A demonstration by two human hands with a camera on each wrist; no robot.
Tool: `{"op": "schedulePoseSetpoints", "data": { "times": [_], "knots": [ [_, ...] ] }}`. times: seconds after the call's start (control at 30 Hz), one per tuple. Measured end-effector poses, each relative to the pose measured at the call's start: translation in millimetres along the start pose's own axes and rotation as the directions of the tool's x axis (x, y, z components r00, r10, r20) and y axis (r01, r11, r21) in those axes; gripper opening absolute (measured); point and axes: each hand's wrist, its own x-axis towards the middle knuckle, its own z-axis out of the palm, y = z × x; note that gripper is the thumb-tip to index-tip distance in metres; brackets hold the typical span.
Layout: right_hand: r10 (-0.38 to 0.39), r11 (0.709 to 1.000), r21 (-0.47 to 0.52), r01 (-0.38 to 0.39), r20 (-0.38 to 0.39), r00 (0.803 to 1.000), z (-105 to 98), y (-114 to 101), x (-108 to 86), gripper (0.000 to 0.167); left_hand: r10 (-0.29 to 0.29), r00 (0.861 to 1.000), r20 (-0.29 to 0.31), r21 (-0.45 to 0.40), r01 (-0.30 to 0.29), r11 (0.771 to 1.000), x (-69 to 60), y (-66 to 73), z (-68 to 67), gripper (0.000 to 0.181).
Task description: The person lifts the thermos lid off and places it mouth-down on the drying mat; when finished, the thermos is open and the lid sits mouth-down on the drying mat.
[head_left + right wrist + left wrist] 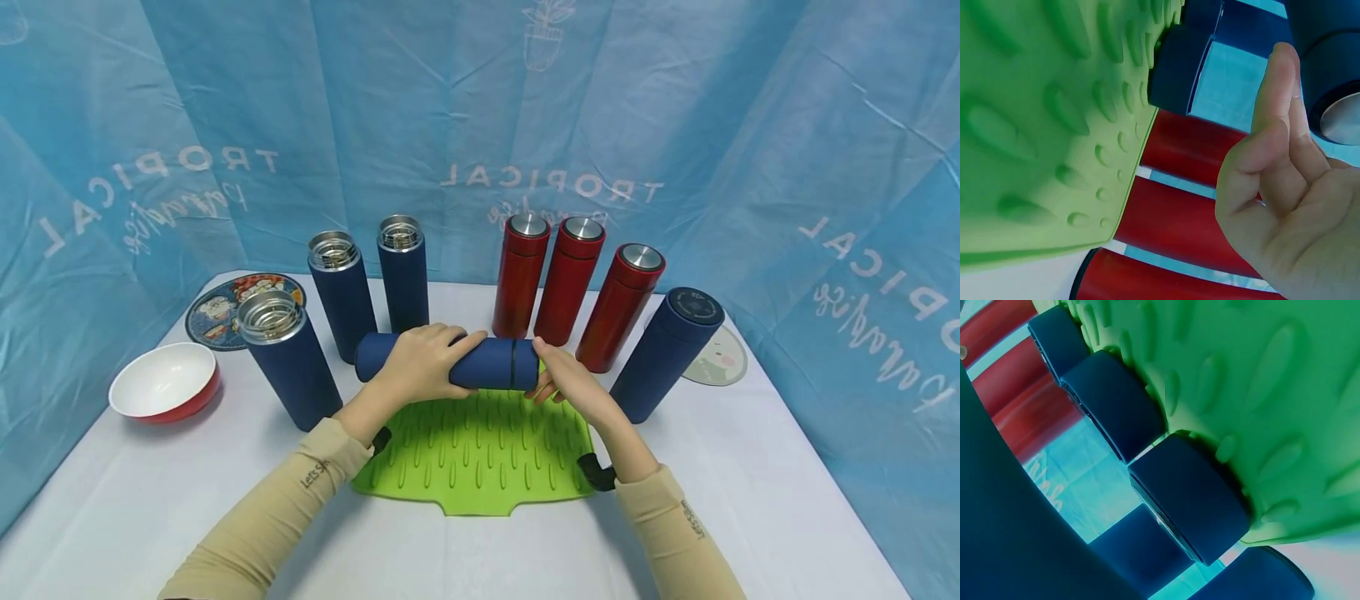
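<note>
A dark blue flask lies sideways above a green ridged mat. My left hand grips its body from above. At the flask's right, capped end is my right hand; in the right wrist view its fingers are fairly straight beside the cap, whose silver end face shows uncovered. Several blue lids stand in a row on the mat, including one lid and another lid in the left wrist view; the held flask mostly hides them in the head view.
On the left stand three uncapped blue flasks, the nearest flask by a red-and-white bowl. At right are three red flasks and a capped blue flask. Round patterned mats lie behind, a dark one and a pale one.
</note>
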Motion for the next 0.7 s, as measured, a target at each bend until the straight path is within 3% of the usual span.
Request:
{"op": "schedulePoseSetpoints", "data": {
  "times": [0.2, 0.37, 0.7],
  "knots": [
    [-0.057, 0.996, 0.074, 0.054, 0.039, 0.998, 3.1, 2.8, 1.9, 0.062, 0.026, 0.999, 0.031, 0.030, -0.027, 0.999, -2.1, 0.7, 2.3, 0.081],
    [-0.155, 0.976, 0.167, 0.144, 0.060, 0.986, 4.7, 9.8, 3.9, 0.048, 0.020, 0.999, 0.048, 0.023, -0.022, 1.000, -2.9, 0.9, 1.6, 0.080],
    [-0.240, 0.953, 0.204, 0.225, 0.052, 0.969, 3.0, 21.6, 5.2, 0.036, 0.055, 0.997, 0.045, 0.054, -0.058, 0.997, 1.5, -2.1, 1.0, 0.080]
  ]
}}
